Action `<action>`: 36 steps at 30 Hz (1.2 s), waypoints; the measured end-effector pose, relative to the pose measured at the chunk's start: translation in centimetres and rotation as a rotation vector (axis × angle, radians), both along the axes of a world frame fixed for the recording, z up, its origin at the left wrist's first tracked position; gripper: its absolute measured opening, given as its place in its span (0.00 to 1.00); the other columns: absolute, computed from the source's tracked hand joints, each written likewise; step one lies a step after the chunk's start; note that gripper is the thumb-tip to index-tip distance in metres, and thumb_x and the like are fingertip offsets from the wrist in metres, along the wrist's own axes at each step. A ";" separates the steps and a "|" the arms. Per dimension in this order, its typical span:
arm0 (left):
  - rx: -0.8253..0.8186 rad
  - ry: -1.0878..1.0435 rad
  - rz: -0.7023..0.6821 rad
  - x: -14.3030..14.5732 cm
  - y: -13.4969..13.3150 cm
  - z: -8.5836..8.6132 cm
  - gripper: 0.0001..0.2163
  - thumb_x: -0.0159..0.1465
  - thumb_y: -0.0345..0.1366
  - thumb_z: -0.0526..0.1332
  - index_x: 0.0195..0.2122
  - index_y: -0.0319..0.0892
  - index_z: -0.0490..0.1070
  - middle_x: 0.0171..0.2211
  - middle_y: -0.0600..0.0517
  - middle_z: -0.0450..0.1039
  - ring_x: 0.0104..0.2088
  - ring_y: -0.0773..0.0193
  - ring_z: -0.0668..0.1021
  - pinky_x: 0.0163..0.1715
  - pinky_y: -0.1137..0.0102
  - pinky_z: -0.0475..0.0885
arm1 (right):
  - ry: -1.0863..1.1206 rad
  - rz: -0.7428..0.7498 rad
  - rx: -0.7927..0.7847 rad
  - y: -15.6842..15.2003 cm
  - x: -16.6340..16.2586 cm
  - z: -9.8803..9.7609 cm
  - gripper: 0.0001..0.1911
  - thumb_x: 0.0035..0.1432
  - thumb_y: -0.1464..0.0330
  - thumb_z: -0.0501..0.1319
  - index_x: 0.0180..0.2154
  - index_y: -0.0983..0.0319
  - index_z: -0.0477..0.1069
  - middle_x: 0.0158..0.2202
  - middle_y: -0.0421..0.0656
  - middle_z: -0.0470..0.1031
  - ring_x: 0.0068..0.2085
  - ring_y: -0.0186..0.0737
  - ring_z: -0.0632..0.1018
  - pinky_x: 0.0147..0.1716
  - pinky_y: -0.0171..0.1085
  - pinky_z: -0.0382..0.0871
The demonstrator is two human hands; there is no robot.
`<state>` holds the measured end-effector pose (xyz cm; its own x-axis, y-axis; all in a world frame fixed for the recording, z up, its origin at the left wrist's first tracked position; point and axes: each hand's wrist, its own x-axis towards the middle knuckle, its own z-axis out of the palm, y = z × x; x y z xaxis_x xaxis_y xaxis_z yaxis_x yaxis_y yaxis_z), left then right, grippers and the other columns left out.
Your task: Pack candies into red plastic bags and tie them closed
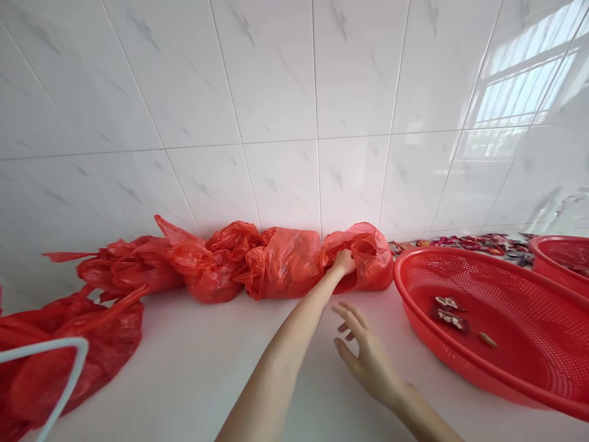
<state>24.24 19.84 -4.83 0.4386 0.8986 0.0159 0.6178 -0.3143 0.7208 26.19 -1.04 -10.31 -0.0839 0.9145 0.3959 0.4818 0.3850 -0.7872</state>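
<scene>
My left hand reaches far forward and is closed on the top of a filled red plastic bag that rests against the tiled wall. It is the rightmost of a row of red bags along the wall. My right hand hovers above the white counter, nearer to me, with its fingers spread and nothing in it. It is just left of a big red mesh basket.
The basket holds a few small wrapped sweets. A second red basket stands behind it, with several loose wrapped sweets along the wall. More red bags and a white wire frame lie at the left.
</scene>
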 end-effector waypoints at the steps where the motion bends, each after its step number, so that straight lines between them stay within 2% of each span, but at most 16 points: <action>1: 0.008 -0.035 0.003 -0.2 0.1 0.2 0.14 0.69 0.42 0.61 0.51 0.40 0.73 0.51 0.46 0.74 0.47 0.55 0.78 0.47 0.58 0.77 | -0.016 -0.059 0.004 0.4 0.5 -0.3 0.31 0.60 0.72 0.54 0.65 0.55 0.60 0.68 0.54 0.57 0.44 0.40 0.79 0.47 0.47 0.76; 4: 0.050 -0.158 0.017 -1.2 0.5 1.1 0.14 0.69 0.42 0.62 0.50 0.38 0.72 0.47 0.47 0.75 0.44 0.58 0.79 0.44 0.59 0.78 | -0.034 -0.150 -0.015 1.3 1.7 -0.8 0.38 0.60 0.69 0.55 0.70 0.52 0.50 0.74 0.54 0.42 0.48 0.44 0.79 0.47 0.49 0.77; 6: 0.085 -0.249 0.027 -2.0 0.6 1.8 0.13 0.70 0.43 0.60 0.45 0.38 0.74 0.43 0.48 0.76 0.41 0.60 0.79 0.42 0.62 0.77 | -0.024 -0.168 -0.053 1.7 2.3 -1.0 0.42 0.59 0.69 0.56 0.72 0.50 0.45 0.75 0.54 0.34 0.51 0.46 0.78 0.48 0.50 0.76; 9: 0.125 -0.368 0.020 -3.3 0.5 2.9 0.15 0.71 0.45 0.56 0.38 0.40 0.76 0.36 0.51 0.77 0.37 0.62 0.78 0.40 0.68 0.73 | -0.011 -0.169 -0.139 2.3 2.8 -1.3 0.47 0.57 0.69 0.58 0.73 0.49 0.40 0.76 0.53 0.29 0.55 0.49 0.77 0.52 0.52 0.73; 11: 0.134 -0.421 -0.007 -4.0 0.3 3.6 0.17 0.71 0.47 0.53 0.37 0.42 0.76 0.34 0.52 0.78 0.37 0.63 0.78 0.39 0.70 0.71 | -0.007 -0.158 -0.173 2.7 3.0 -1.6 0.49 0.57 0.69 0.59 0.73 0.49 0.37 0.76 0.52 0.30 0.60 0.52 0.73 0.56 0.54 0.70; 13: 0.130 -0.450 -0.054 -4.7 0.0 4.4 0.17 0.70 0.48 0.54 0.38 0.43 0.77 0.33 0.53 0.78 0.38 0.62 0.78 0.40 0.69 0.71 | -0.010 -0.146 -0.169 3.0 3.2 -1.9 0.49 0.57 0.68 0.60 0.73 0.51 0.37 0.76 0.51 0.34 0.68 0.53 0.63 0.61 0.54 0.64; 15: 0.112 -0.452 -0.121 -5.3 -0.5 5.1 0.15 0.68 0.48 0.58 0.38 0.43 0.79 0.33 0.52 0.79 0.39 0.61 0.79 0.42 0.68 0.72 | -0.022 -0.146 -0.140 3.2 3.3 -2.0 0.48 0.57 0.67 0.59 0.73 0.53 0.37 0.76 0.50 0.38 0.74 0.52 0.50 0.66 0.54 0.56; 17: 0.081 -0.439 -0.205 -5.8 -1.1 5.8 0.12 0.65 0.46 0.63 0.36 0.43 0.80 0.33 0.52 0.80 0.40 0.59 0.80 0.45 0.67 0.73 | -0.029 -0.159 -0.096 3.4 3.4 -2.0 0.48 0.57 0.67 0.59 0.73 0.54 0.39 0.75 0.49 0.41 0.75 0.49 0.44 0.69 0.54 0.51; 20: 0.059 -0.457 -0.307 -6.5 -1.9 7.0 0.14 0.67 0.45 0.60 0.39 0.43 0.81 0.37 0.49 0.82 0.44 0.58 0.81 0.49 0.66 0.73 | -0.018 -0.175 -0.030 3.7 3.6 -1.9 0.47 0.57 0.67 0.59 0.73 0.55 0.40 0.75 0.49 0.44 0.74 0.47 0.47 0.69 0.53 0.49; 22: 0.085 -0.492 -0.326 -7.1 -2.3 7.7 0.15 0.69 0.45 0.57 0.43 0.41 0.81 0.42 0.48 0.82 0.49 0.57 0.79 0.54 0.64 0.71 | -0.009 -0.180 0.003 3.8 3.6 -1.9 0.47 0.57 0.67 0.60 0.73 0.56 0.41 0.75 0.49 0.46 0.74 0.48 0.49 0.69 0.54 0.49; 24: 0.121 -0.507 -0.332 -7.7 -2.6 8.4 0.14 0.68 0.44 0.60 0.42 0.41 0.81 0.45 0.47 0.82 0.54 0.55 0.77 0.59 0.63 0.67 | -0.010 -0.181 0.025 3.9 3.7 -2.0 0.46 0.57 0.66 0.60 0.73 0.56 0.43 0.74 0.49 0.48 0.74 0.49 0.50 0.69 0.55 0.50; 26: 0.137 -0.544 -0.352 -8.3 -3.0 9.1 0.14 0.67 0.46 0.61 0.43 0.42 0.81 0.47 0.47 0.81 0.56 0.54 0.76 0.61 0.62 0.65 | -0.012 -0.178 0.047 4.0 3.7 -2.1 0.46 0.58 0.66 0.61 0.72 0.56 0.43 0.74 0.49 0.50 0.74 0.50 0.50 0.69 0.56 0.50; 28: 0.163 -0.655 -0.355 -8.8 -3.4 9.7 0.17 0.68 0.48 0.58 0.45 0.43 0.80 0.50 0.47 0.80 0.57 0.55 0.76 0.60 0.62 0.67 | -0.011 -0.170 0.063 4.0 3.7 -2.1 0.45 0.58 0.66 0.61 0.72 0.56 0.43 0.73 0.50 0.51 0.74 0.50 0.51 0.69 0.56 0.50; 30: 0.247 -0.770 -0.315 -9.2 -3.7 10.2 0.18 0.68 0.49 0.58 0.46 0.43 0.79 0.51 0.47 0.80 0.58 0.56 0.76 0.60 0.63 0.67 | -0.011 -0.166 0.070 4.0 3.7 -2.1 0.45 0.59 0.66 0.60 0.72 0.56 0.43 0.73 0.51 0.51 0.73 0.50 0.52 0.69 0.56 0.51; 33: 0.435 -0.856 -0.165 -9.5 -3.8 10.5 0.16 0.65 0.49 0.63 0.43 0.41 0.80 0.50 0.45 0.80 0.57 0.56 0.76 0.59 0.63 0.68 | -0.014 -0.160 0.085 4.0 3.8 -1.9 0.45 0.59 0.65 0.60 0.72 0.56 0.43 0.73 0.50 0.51 0.73 0.51 0.52 0.69 0.57 0.51; 36: 0.462 -1.011 -0.021 -10.0 -3.8 10.8 0.17 0.65 0.50 0.63 0.43 0.42 0.79 0.47 0.44 0.81 0.48 0.57 0.81 0.49 0.66 0.75 | -0.019 -0.156 0.097 3.9 3.8 -1.6 0.44 0.59 0.64 0.61 0.72 0.54 0.44 0.73 0.49 0.52 0.73 0.50 0.53 0.69 0.56 0.53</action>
<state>14.20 16.04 6.02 0.0495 0.7068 0.7057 -0.1966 -0.6858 0.7007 30.00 2.86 -11.94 0.0477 0.8747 0.4824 0.5556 0.3781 -0.7405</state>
